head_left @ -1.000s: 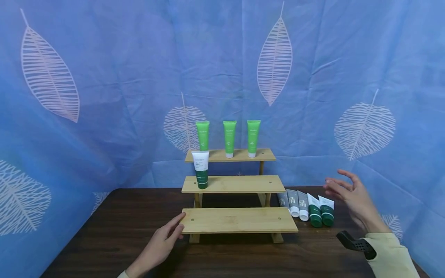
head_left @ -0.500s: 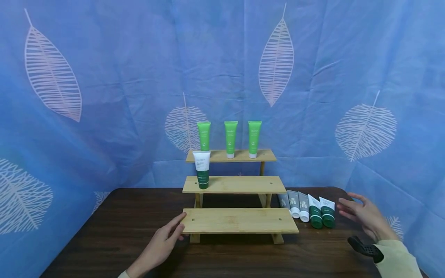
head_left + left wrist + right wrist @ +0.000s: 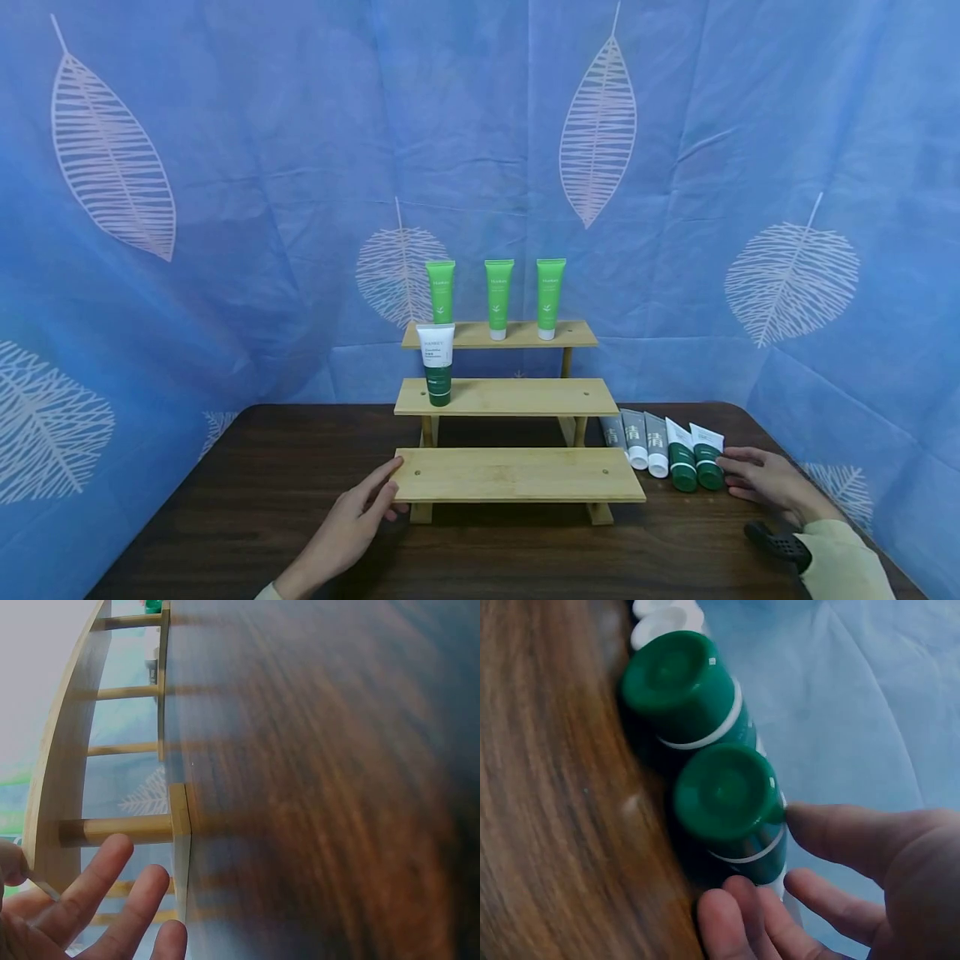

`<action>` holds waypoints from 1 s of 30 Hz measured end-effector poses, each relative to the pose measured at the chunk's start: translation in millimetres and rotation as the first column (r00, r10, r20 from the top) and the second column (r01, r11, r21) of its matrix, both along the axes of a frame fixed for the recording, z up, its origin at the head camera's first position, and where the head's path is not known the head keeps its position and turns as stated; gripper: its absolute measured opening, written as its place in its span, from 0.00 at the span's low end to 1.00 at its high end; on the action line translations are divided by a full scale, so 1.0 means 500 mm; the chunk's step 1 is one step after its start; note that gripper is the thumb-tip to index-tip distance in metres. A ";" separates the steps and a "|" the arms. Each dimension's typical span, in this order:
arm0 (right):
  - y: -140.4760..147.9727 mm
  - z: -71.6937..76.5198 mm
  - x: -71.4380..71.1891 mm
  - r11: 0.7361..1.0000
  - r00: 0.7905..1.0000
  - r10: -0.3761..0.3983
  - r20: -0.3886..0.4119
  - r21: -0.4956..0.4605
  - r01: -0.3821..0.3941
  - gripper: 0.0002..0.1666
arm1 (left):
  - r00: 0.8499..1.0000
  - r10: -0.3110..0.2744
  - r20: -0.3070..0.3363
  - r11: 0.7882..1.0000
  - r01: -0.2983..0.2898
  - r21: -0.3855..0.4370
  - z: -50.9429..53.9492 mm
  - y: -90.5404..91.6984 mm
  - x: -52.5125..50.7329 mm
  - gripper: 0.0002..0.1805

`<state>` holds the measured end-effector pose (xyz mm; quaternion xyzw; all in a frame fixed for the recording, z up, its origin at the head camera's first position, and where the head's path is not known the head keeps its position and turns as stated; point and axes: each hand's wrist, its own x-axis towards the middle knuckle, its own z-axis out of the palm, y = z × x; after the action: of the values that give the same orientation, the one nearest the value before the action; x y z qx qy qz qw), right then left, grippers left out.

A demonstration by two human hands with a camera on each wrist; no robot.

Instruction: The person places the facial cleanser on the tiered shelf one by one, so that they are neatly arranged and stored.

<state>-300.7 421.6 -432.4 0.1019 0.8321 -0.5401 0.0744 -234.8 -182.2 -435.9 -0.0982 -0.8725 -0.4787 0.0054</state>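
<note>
In the head view, my left hand (image 3: 341, 529) touches the left end of the lowest shelf of a three-step wooden stand (image 3: 517, 477). In the left wrist view, several fingers (image 3: 139, 900) extend loosely below the board. My right hand (image 3: 776, 483) is beside the outermost green-and-white tube (image 3: 708, 465), which lies on the table. In the right wrist view, one fingertip (image 3: 802, 821) meets the side of its green cap (image 3: 724, 795); the other fingertips are close below it. A second green-and-white tube (image 3: 682, 467) lies alongside.
Grey tubes (image 3: 656, 442) with white caps lie left of the green-and-white ones, partly behind the stand. Three light-green tubes (image 3: 498, 296) stand on the top shelf. One white-and-green tube (image 3: 437, 367) stands at the middle shelf's left. A blue cloth (image 3: 300, 250) hangs behind the dark table (image 3: 225, 517).
My right hand has come down from above the table's right side and moved left to the outermost green-and-white tube. The left hand has stayed at the lowest shelf's end.
</note>
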 end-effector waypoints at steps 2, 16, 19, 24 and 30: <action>-0.006 -0.001 0.001 1.000 1.000 -0.007 -0.005 0.031 0.007 0.46 | 1.000 -0.005 0.001 1.000 0.005 0.005 0.001 0.000 0.000 0.35; -0.036 -0.010 -0.013 0.980 0.999 -0.041 -0.036 0.192 0.047 0.53 | 1.000 -0.016 0.008 1.000 0.016 0.001 0.002 0.001 0.002 0.35; -0.046 -0.013 -0.015 0.975 0.998 -0.036 -0.053 0.218 0.046 0.55 | 1.000 -0.015 0.009 1.000 0.015 0.002 0.002 0.001 0.002 0.35; -0.058 -0.010 -0.017 0.971 0.998 -0.021 -0.060 0.235 0.035 0.52 | 1.000 -0.022 0.002 1.000 0.022 0.000 0.001 0.001 0.001 0.35; -0.068 -0.002 -0.014 0.974 0.997 -0.019 -0.073 0.222 0.035 0.46 | 1.000 -0.026 0.000 1.000 0.026 -0.002 0.000 0.001 0.002 0.35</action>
<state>-307.9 387.6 -433.4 0.1018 0.8882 -0.4473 0.0258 -233.6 -181.8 -435.8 -0.1098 -0.8716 -0.4777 -0.0008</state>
